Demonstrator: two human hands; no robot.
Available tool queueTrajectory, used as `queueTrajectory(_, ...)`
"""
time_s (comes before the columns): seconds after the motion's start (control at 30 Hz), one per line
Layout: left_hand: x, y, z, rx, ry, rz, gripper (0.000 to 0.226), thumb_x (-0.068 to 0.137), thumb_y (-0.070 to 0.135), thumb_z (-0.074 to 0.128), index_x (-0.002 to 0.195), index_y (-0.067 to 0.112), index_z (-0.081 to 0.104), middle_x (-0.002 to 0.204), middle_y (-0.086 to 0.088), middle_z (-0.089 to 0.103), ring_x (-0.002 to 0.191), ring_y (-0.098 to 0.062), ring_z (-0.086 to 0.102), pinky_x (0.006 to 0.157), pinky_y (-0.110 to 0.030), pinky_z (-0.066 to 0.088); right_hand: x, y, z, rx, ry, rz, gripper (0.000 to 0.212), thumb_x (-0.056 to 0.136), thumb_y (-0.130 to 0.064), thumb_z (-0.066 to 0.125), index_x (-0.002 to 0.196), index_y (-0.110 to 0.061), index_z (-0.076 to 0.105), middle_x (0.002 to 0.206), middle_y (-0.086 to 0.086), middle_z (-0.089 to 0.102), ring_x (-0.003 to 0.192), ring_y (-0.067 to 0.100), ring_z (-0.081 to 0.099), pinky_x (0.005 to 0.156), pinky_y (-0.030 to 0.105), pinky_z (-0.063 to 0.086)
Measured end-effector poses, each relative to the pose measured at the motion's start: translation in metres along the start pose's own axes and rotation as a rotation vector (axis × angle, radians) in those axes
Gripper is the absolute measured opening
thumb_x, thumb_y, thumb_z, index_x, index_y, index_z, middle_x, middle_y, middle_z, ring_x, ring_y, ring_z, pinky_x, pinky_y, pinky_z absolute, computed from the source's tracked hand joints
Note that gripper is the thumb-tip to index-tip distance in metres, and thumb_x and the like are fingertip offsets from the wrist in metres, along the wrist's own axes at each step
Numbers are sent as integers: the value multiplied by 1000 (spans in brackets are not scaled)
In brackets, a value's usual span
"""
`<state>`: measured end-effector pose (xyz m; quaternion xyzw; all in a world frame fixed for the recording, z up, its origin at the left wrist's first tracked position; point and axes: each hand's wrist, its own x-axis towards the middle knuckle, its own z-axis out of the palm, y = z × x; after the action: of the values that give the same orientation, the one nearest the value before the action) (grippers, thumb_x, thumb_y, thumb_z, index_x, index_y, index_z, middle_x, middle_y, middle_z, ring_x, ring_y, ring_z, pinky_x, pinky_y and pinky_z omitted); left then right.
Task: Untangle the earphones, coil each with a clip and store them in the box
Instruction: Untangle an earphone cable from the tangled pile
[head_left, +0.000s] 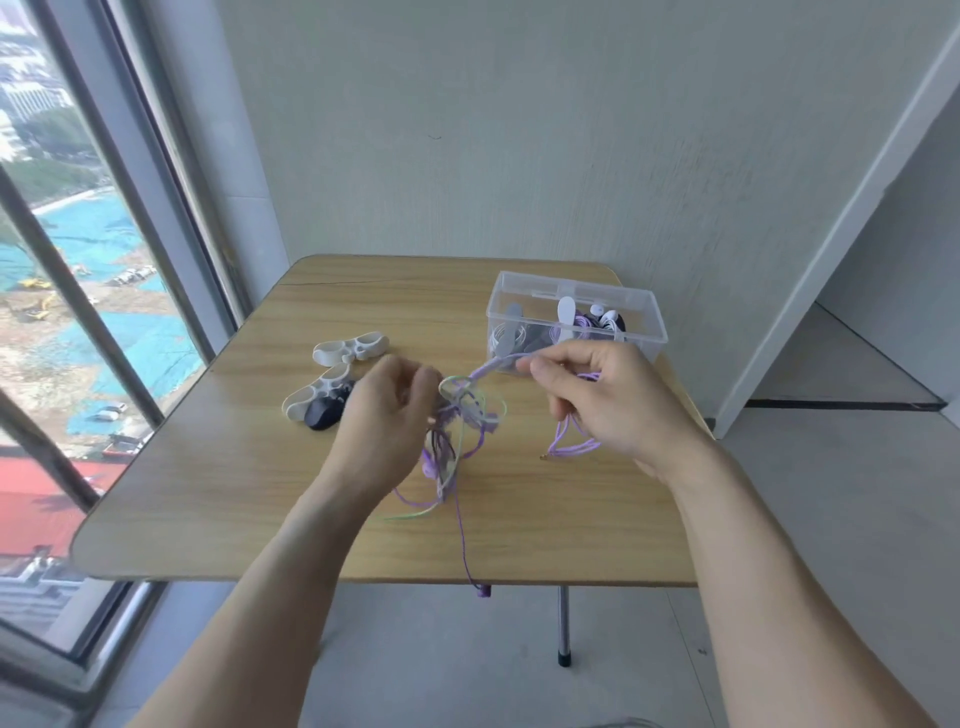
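A purple cord end (485, 591) hangs over the near edge of the wooden desk (218, 499), dangling from the tangle above it. Both forearms reach in from the near side. The left hand (387, 421) is held over the middle of the desk with its fingers curled in on the left side of the tangled earphones (462, 421), a knot of purple, pale green and dark cords lifted off the surface; the exact pinch is blurred, but the fingers are closed on the cords. The right hand (613, 400) is just right of the knot, its thumb and fingers pinching a twisted purple strand (498, 364) that runs taut from the knot up to the hand. A loop of purple cord (574, 436) droops below the right palm, ending in a small gold plug tip near the desk.

Left of the left hand lie a white clip (317, 392) and a dark clip (324, 413), touching each other, with a second white clip (350, 348) a little farther back.

At the far right stands the clear plastic box (644, 312), lid off, holding coiled earphones with white clips around them.
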<state>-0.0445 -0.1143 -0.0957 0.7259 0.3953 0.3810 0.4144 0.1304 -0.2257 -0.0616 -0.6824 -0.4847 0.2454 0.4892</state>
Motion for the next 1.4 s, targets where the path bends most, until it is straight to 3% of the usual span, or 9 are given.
queueTrajectory(0.17, -8, 2, 7, -85, -301, 37, 12, 97, 27, 63, 98, 15, 64, 66, 7, 63, 57, -6, 55, 57, -17, 44, 4, 2, 11, 54, 46, 11, 16, 99, -20, 61, 97, -18, 77, 52, -7, 52, 47, 2, 43, 52, 13, 36)
queueTrajectory(0.3, -7, 0, 5, -55, -380, 56, 24, 96, 37, 61, 89, 17, 71, 62, 6, 57, 56, -8, 46, 56, -20, 39, 6, 0, 14, 215, 127, 63, 18, 98, -13, 58, 93, -6, 73, 59, -1, 53, 39, 3, 36, 43, 11, 29)
queueTrajectory(0.47, -5, 0, -1, -51, -509, 72, 13, 92, 38, 70, 94, 29, 78, 69, -5, 60, 66, -12, 49, 64, -28, 42, 7, -1, 11, 356, 254, 114, 19, 100, -7, 48, 87, -8, 63, 63, -2, 64, 44, 15, 33, 40, 19, 29)
queueTrajectory(0.57, -5, 0, -3, 45, -486, 40, 5, 86, 39, 74, 85, 36, 77, 65, -3, 48, 59, -11, 38, 57, -27, 33, 9, 1, 4, 377, 363, 125, 22, 100, -7, 45, 84, -10, 59, 61, 0, 65, 44, 16, 38, 40, 20, 31)
queueTrajectory(0.67, -4, 1, -5, 47, -445, 11, 7, 86, 39, 74, 85, 34, 78, 69, -5, 68, 60, -13, 54, 62, -25, 44, 8, 1, 2, 371, 424, 91, 25, 102, -10, 42, 82, -14, 58, 68, 6, 65, 45, 14, 42, 43, 22, 33)
queueTrajectory(0.77, -4, 2, -3, 112, -370, 6, 14, 92, 32, 69, 83, 24, 76, 56, 20, 63, 51, 2, 54, 55, -11, 40, 7, -2, 7, 395, 439, 61, 24, 105, -11, 38, 88, -14, 55, 70, 5, 65, 42, 10, 45, 42, 19, 34)
queueTrajectory(0.9, -4, -3, 1, 125, -206, -10, 12, 89, 25, 65, 80, 25, 73, 70, 3, 72, 62, -14, 60, 62, -26, 48, 6, -8, 13, 415, 304, 56, 23, 106, -10, 36, 89, -11, 51, 73, 6, 74, 49, 17, 53, 49, 28, 38)
queueTrajectory(1.1, -3, -2, 2, 70, -140, 8, 12, 88, 22, 66, 81, 29, 74, 73, 6, 71, 62, -7, 59, 60, -19, 47, 1, -21, 20, 536, 145, 63, 20, 104, -6, 39, 91, -7, 53, 65, 12, 68, 47, 21, 53, 47, 29, 40)
queueTrajectory(1.4, -3, 4, 5, -8, -93, -108, 18, 89, 26, 67, 75, 18, 71, 59, 10, 60, 46, -8, 47, 46, -17, 39, -2, -17, 26, 116, -55, 50, 26, 104, -18, 48, 82, -14, 61, 49, -16, 42, 44, 0, 43, 48, 12, 31)
